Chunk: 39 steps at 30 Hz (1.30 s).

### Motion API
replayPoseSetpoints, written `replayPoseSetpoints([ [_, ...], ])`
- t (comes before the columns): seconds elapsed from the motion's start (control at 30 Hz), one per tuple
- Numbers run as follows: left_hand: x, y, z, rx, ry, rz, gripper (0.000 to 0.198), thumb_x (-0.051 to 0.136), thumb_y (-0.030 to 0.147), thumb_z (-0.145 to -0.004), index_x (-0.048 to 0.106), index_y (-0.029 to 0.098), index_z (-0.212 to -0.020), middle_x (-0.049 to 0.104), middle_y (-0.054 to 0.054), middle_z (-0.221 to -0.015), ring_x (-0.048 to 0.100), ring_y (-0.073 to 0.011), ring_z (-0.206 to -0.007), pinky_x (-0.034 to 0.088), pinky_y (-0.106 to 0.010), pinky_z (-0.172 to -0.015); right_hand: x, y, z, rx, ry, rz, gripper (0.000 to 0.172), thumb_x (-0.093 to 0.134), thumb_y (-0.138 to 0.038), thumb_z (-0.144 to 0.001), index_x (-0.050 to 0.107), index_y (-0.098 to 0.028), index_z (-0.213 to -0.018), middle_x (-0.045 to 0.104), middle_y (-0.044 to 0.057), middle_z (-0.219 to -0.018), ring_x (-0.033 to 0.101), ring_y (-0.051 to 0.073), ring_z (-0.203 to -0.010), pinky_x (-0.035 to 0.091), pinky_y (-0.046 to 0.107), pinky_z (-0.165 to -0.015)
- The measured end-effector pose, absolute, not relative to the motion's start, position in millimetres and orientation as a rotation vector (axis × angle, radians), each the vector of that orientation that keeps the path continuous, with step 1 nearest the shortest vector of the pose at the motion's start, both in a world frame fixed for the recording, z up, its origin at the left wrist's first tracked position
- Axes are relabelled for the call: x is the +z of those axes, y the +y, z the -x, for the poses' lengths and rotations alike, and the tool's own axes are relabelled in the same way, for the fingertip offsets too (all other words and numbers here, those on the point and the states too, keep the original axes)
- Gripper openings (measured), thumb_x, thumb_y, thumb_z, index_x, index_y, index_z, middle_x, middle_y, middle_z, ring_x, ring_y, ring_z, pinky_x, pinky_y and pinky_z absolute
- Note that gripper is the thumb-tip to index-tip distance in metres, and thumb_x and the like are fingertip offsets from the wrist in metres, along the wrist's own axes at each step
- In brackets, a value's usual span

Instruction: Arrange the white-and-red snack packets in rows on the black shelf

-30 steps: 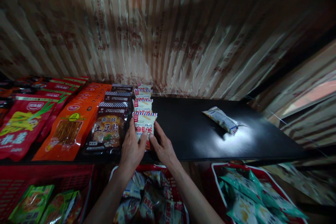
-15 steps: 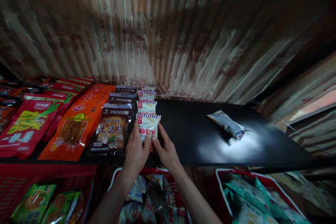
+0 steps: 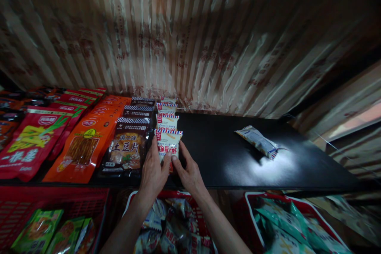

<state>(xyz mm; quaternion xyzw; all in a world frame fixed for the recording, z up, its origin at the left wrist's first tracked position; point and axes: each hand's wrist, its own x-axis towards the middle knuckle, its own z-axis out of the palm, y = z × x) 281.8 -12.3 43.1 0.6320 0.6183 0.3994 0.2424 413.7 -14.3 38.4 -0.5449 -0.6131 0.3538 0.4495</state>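
Observation:
Both my hands hold the front white snack packet (image 3: 168,141), which has red and blue print and a striped top edge. My left hand (image 3: 154,170) grips its left side and my right hand (image 3: 188,171) its right side, with the thumbs near each other on its lower front. Behind it, more packets of the same kind (image 3: 167,121) stand in a row running back on the black shelf (image 3: 211,154). Close to my left hand, dark brown potato-slice bags (image 3: 127,147) lean in their own row. The lower end of the held packet is partly hidden by my thumbs.
A single packet (image 3: 258,141) lies on the shelf to the right. Orange bags (image 3: 85,143) and red bags (image 3: 35,139) line the left. Below the shelf edge are red baskets, one with green packets (image 3: 38,230), one with white packets (image 3: 154,218), one with teal bags (image 3: 279,218). Corrugated sheeting (image 3: 178,39) rises behind.
Almost nothing differs. My hands stay on the front packet, and the packet just behind it has shifted very slightly to the right.

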Motion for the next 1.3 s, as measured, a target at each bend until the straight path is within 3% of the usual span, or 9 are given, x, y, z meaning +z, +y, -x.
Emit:
replayPoseSetpoints([
  [0.83, 40, -15, -287, 1.177, 1.777, -1.867, 0.061, 0.037, 0.036, -0.091, 0.022, 0.006, -0.142, 0.038, -0.023, -0.142, 0.038, -0.0296, -0.131, 0.038, -0.048, -0.103, 28, -14, -417, 0.856, -1.512, 1.32, 0.064, 0.054, -0.045, -0.084, 0.035, -0.021, -0.14, 0.043, 0.007, -0.143, 0.038, 0.024, -0.132, 0.03, 0.043, -0.11],
  [1.03, 39, -17, -288, 1.184, 1.838, -1.959, 0.061, 0.04, 0.033, -0.09, 0.024, 0.003, -0.14, 0.035, -0.025, -0.143, 0.034, -0.0317, -0.133, 0.035, -0.049, -0.105, 28, -16, -420, 0.866, -1.477, 1.331, 0.064, 0.055, -0.047, -0.083, 0.038, -0.02, -0.138, 0.044, 0.01, -0.142, 0.041, 0.025, -0.13, 0.03, 0.045, -0.11],
  [1.2, 46, -21, -290, 1.235, 1.857, -2.053, 0.061, 0.046, 0.028, -0.087, 0.026, 0.004, -0.139, 0.032, -0.026, -0.144, 0.031, -0.0328, -0.134, 0.034, -0.05, -0.106, 32, -19, -424, 0.871, -1.389, 1.291, 0.063, 0.055, -0.049, -0.082, 0.042, -0.017, -0.135, 0.048, 0.014, -0.138, 0.047, 0.026, -0.125, 0.037, 0.044, -0.105],
  [1.3, 58, -29, -289, 1.34, 1.815, -2.124, 0.053, 0.048, 0.021, -0.085, 0.036, 0.007, -0.135, 0.038, -0.023, -0.141, 0.035, -0.0311, -0.132, 0.036, -0.049, -0.104, 40, -22, -428, 0.816, -1.348, 1.284, 0.059, 0.055, -0.05, -0.082, 0.048, -0.016, -0.13, 0.054, 0.015, -0.131, 0.052, 0.026, -0.12, 0.04, 0.045, -0.103],
])
